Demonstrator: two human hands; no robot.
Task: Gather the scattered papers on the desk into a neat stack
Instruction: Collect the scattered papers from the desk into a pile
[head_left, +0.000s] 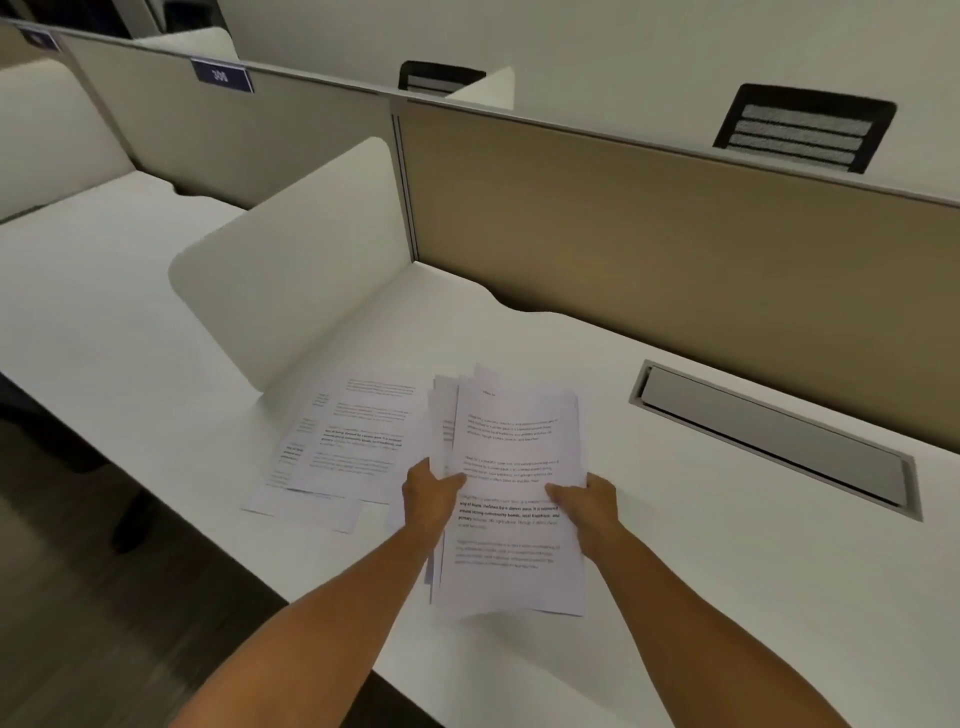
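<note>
head: flat rectangular printed papers

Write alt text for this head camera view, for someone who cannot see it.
Two bare hands, left hand and right hand, hold a bundle of printed papers by its sides above a white desk. More loose sheets lie overlapping on the desk to the left, near a white divider.

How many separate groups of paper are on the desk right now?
2: a held bundle gripped by the left hand and right hand, and loose overlapping sheets lying to its left. Sheets underneath may be hidden.
</note>
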